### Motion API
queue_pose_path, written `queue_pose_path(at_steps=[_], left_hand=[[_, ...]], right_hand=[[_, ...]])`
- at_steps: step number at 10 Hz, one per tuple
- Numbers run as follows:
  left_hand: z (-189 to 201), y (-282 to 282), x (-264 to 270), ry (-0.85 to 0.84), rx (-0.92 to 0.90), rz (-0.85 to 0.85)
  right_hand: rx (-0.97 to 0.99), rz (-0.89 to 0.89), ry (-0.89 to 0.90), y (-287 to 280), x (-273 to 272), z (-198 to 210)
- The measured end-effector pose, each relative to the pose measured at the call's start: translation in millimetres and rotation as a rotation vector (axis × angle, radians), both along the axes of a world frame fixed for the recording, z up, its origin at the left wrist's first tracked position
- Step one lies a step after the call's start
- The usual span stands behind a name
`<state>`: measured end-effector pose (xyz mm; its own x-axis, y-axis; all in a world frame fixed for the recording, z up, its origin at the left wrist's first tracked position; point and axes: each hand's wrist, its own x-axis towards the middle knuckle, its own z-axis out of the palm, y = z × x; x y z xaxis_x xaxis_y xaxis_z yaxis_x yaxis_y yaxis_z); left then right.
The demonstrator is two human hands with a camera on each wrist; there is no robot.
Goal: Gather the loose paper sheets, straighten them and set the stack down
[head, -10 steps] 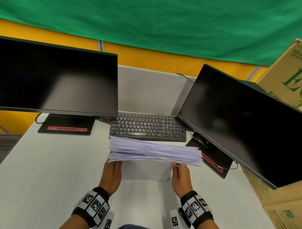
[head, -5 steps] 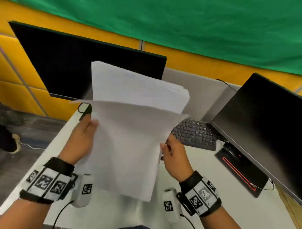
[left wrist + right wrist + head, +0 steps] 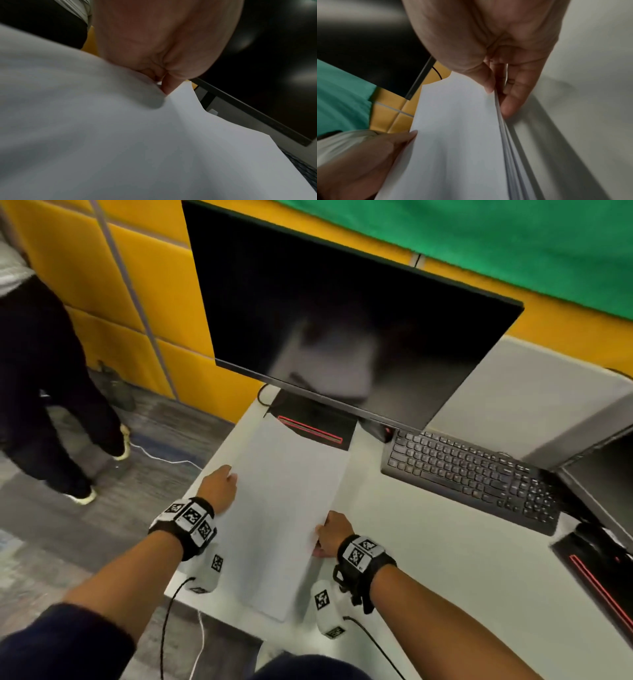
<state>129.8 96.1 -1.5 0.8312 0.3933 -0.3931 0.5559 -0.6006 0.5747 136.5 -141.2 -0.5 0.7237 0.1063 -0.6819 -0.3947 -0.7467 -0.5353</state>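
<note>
**Stack held by both long edges above the worktop**

The stack (image 3: pixel 284 508) of white sheets sits low over the left part of the worktop (image 3: pixel 445 559), lengthways away from the person, its far end by the monitor base (image 3: pixel 308 422); whether it already rests on the surface cannot be told. The left hand (image 3: pixel 217 486) grips the left edge, thumb on top. The right hand (image 3: pixel 334 534) pinches the right edge nearer the person: thumb above, fingers (image 3: pixel 513 94) beneath.

The paper looks light and limp. In the left wrist view the top sheet dents under the thumb, and in the right wrist view the sheet edges fan slightly apart, so they are not yet flush. Smooth sheets likely slide over each other; a grip at mid-edge on both sides, squeezing through the full thickness, should keep them together. The keyboard (image 3: pixel 472 474) lies well to the right.
</note>
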Motion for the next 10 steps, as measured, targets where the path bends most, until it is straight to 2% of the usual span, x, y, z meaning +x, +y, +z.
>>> queue_pose_path(at_steps=[2, 3, 4, 6, 7, 8, 9, 10], left_hand=[[-15.2, 19.4, 4.9, 0.109, 0.033, 0.045], [-16.5, 28.8, 7.4, 0.137, 0.079, 0.062], [-12.4, 33.4, 10.6, 0.149, 0.126, 0.062], [-9.5, 38.6, 17.9, 0.175, 0.169, 0.101], [-9.3, 39.0, 21.7, 0.195, 0.199, 0.093], [-7.0, 35.3, 20.0, 0.173, 0.208, 0.123], [-13.4, 41.8, 18.8, 0.024, 0.209, 0.200], [-1.0, 34.9, 3.2, -0.172, 0.100, 0.306]], right_hand=[[-0.049, 0.006, 0.026, 22.7, 7.4, -5.7], [-0.061, 0.075, 0.080, 28.5, 11.9, -8.7], [-0.035, 0.032, 0.097, 34.6, 14.8, -3.3], [-0.013, -0.018, 0.034, 42.0, 19.6, -3.1], [-0.154, 0.010, -0.041, 42.8, 19.2, -3.1], [-0.197, 0.076, -0.061, 41.5, 15.5, 3.5], [-0.110, 0.006, -0.072, 22.0, 19.0, 6.9], [0.100, -0.149, -0.165, -25.3, 29.3, 28.6]])
